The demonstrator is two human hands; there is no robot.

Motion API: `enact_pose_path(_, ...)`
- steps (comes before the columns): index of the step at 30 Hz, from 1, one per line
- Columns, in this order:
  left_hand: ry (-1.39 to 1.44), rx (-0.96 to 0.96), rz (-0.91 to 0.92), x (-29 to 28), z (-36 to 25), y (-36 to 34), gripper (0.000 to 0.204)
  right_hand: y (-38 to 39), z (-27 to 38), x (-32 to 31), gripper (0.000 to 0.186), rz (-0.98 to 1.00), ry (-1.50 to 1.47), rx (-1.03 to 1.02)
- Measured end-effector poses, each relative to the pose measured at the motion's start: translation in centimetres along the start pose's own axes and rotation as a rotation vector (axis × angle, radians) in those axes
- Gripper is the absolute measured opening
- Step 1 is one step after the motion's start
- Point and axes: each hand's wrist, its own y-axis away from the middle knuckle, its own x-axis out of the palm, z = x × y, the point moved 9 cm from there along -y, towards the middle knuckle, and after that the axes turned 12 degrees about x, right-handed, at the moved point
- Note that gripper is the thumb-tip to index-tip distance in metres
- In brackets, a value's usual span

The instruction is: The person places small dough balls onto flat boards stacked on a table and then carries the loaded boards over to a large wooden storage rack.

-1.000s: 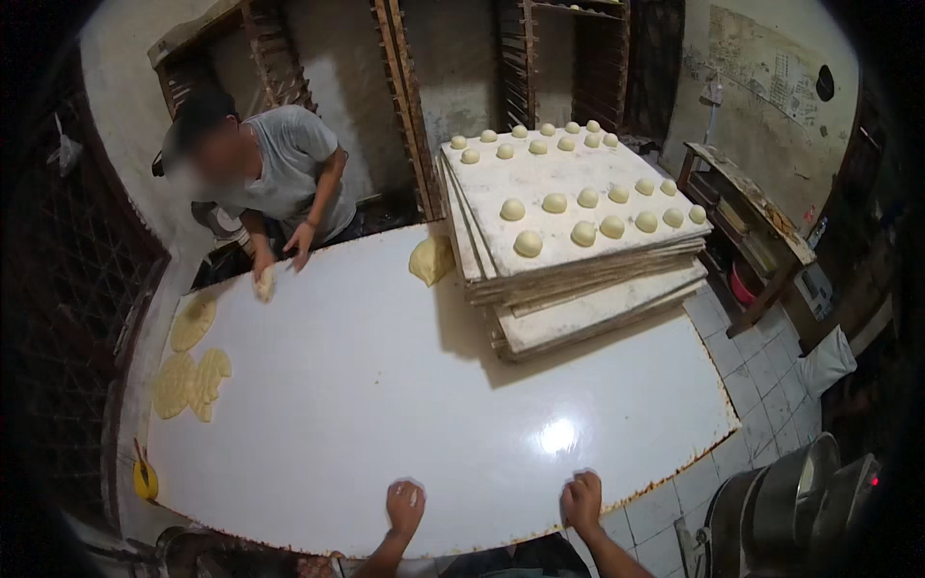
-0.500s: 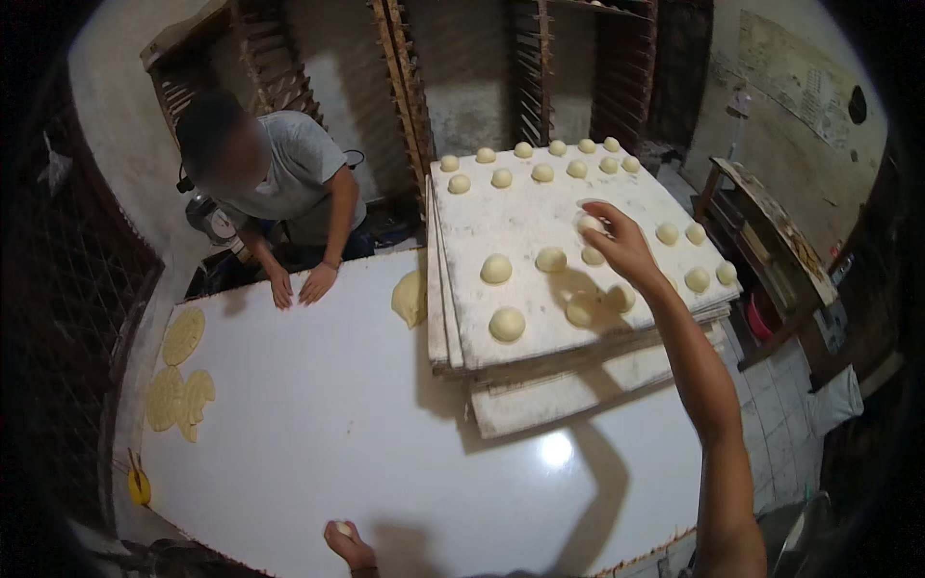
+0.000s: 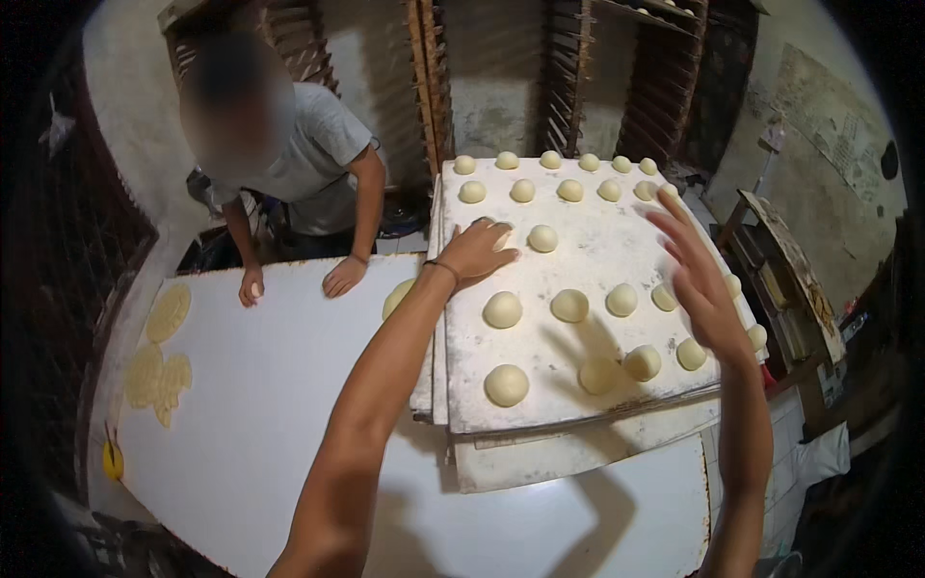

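Observation:
My left hand (image 3: 474,252) reaches onto the floured board (image 3: 597,246), its fingers curled around a pale dough ball (image 3: 503,237) near the board's left side. Just right of it sits another dough ball (image 3: 543,238). Over the board's right part hovers my right hand (image 3: 701,289), fingers stretched out and apart, with nothing visible in it. Several round dough balls stand in rows on the board; the front row includes a large ball (image 3: 507,385) at the left corner. My right hand partly hides some balls at the right edge.
Beneath the top board lie more boards (image 3: 540,462) on the white table (image 3: 260,414). Across the table, a person (image 3: 308,144) has a small pale piece in one hand. Flat dough pieces (image 3: 145,376) lie at left, beside a yellow object (image 3: 113,460). Wooden racks (image 3: 429,77) stand behind.
My left hand has moved from the table's near edge up to the board with a dough ball. My right hand has let go of its ball and shifted right, opening. The view has shifted.

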Motion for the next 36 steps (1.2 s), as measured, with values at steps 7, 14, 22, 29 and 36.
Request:
enact_pose_path(7,0.118,0.103,-0.731,-10.4,-6.5,22.0,0.037,22.2,-1.0,8.9,0.064,0.188,-0.375,0.442)
enact_pose_path(14,0.64,-1.138,-0.613,4.7,-1.2,70.9,0.047,36.4,5.3,42.9,0.041,1.025,-0.52,0.549)
enact_pose_path(22,0.431,-1.202,-1.275,-10.7,18.6,97.5,0.044,27.2,13.6,56.8,0.037,0.912,-0.298,0.352)
enact_pose_path(29,-0.134,-1.541,-1.025,-18.0,38.6,99.0,0.045,19.6,19.7,62.3,0.034,0.877,-0.177,0.449)
enact_pose_path(36,-0.01,-1.115,-0.808,-13.7,38.1,97.8,0.022,21.2,15.4,64.5,0.023,0.475,-0.497,0.83)
